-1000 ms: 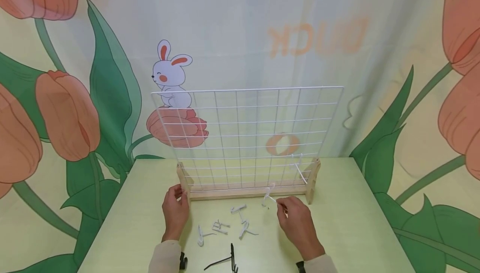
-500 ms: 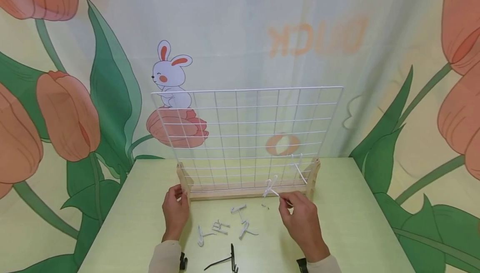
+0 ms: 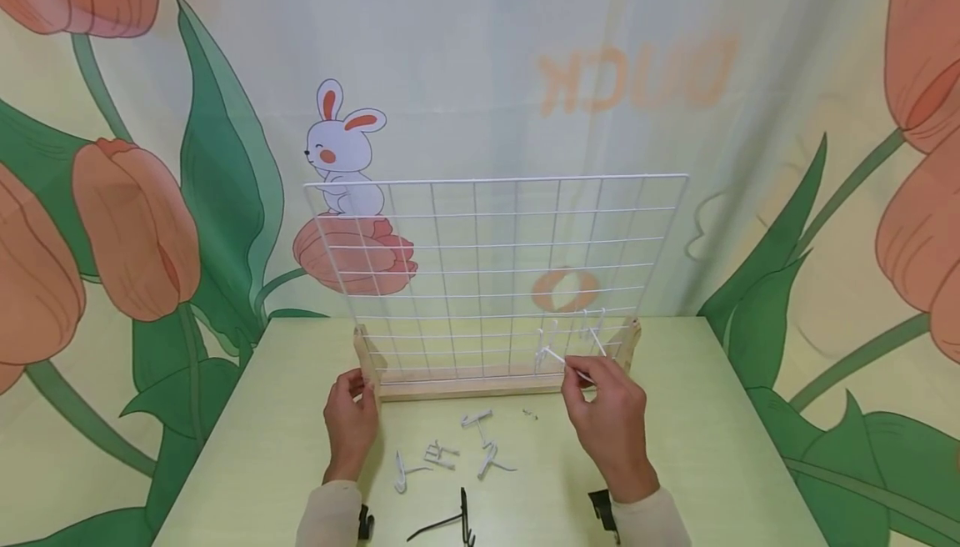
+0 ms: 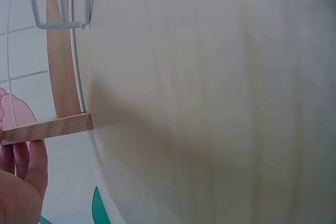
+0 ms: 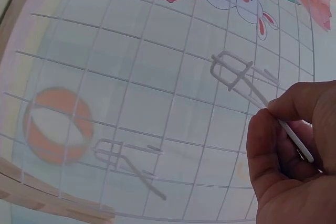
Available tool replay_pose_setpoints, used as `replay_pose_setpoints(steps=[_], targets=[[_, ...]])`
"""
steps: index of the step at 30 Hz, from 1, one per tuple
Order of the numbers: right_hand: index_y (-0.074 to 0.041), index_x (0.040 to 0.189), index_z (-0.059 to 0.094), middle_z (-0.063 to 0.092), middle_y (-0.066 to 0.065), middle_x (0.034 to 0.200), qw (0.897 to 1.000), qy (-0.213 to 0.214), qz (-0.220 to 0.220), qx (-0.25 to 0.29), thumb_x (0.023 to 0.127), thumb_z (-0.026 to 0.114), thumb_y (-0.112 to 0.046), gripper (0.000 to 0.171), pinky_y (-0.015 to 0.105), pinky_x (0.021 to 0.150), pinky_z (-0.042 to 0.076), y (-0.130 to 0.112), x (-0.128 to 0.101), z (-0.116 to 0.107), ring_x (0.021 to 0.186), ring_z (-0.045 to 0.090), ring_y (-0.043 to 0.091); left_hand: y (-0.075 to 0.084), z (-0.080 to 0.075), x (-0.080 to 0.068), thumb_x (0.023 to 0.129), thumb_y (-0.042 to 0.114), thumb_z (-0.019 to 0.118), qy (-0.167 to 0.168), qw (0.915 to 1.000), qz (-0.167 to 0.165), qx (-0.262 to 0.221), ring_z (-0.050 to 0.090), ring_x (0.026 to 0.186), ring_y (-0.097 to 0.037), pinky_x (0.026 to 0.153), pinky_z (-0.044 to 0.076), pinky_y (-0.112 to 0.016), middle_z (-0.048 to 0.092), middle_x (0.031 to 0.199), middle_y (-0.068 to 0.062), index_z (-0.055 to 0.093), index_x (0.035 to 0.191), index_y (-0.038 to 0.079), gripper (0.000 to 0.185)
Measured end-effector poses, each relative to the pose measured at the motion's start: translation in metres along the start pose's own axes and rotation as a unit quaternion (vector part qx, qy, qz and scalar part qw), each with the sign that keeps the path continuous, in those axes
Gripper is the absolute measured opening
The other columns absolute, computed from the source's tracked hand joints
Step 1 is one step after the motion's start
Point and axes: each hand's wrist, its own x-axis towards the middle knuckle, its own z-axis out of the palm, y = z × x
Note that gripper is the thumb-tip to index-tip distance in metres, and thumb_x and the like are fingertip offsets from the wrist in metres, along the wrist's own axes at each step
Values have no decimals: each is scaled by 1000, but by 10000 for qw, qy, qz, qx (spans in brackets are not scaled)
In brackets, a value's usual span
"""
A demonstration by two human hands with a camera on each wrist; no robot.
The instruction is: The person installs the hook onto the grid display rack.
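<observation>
the white wire grid panel (image 3: 495, 272) stands upright in a wooden base (image 3: 480, 384) on the pale green counter (image 3: 697, 447). the left hand (image 3: 349, 422) grips the base's left post, apparently steadying it. the right hand (image 3: 611, 422) pinches a white wire hook (image 3: 551, 355) by its stem, prongs at the grid's lower right, just left of a hook already hung there (image 3: 594, 332). spare white hooks (image 3: 457, 451) lie in front of the grid.

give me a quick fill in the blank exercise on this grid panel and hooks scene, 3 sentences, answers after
1. The right hand pinches a white ____ against the wire grid panel.
2. The left hand holds the ____ foot of the wooden stand.
3. A single ____ hook lies on the table, nearer the person than the loose white hooks.

Missing words: hook; left; black
</observation>
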Motion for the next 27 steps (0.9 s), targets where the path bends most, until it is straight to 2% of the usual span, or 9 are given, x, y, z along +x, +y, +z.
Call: replay_pose_setpoints(steps=[3,15,27], targets=[[-1,97,80,77,8,88,9998,135,67,117,84,78,5,15,37,64,64,-2,8,-1,69,74,19,0,0,0,102,5,67,63,10000,69,-3,73,109,-36,88,63,-51,69,115,-20,63,127,-1,26],[1,99,79,78,12,91,9992,343,148,111,88,79,1,12,32,66,64,-7,28,-3,70,75,21,-1,1,1,102,5,67,4,10000,-28,-64,72,110,-36,89,63,-50,69,116,-19,63,128,1,27],[2,102,79,80,14,94,9983,574,110,-49,90,79,-3,13,40,70,65,-9,52,-5,73,76,22,-2,1,0,103,6,65,-39,10000,6,-31,72,112,-36,90,63,-50,68,117,-20,62,129,0,27]])
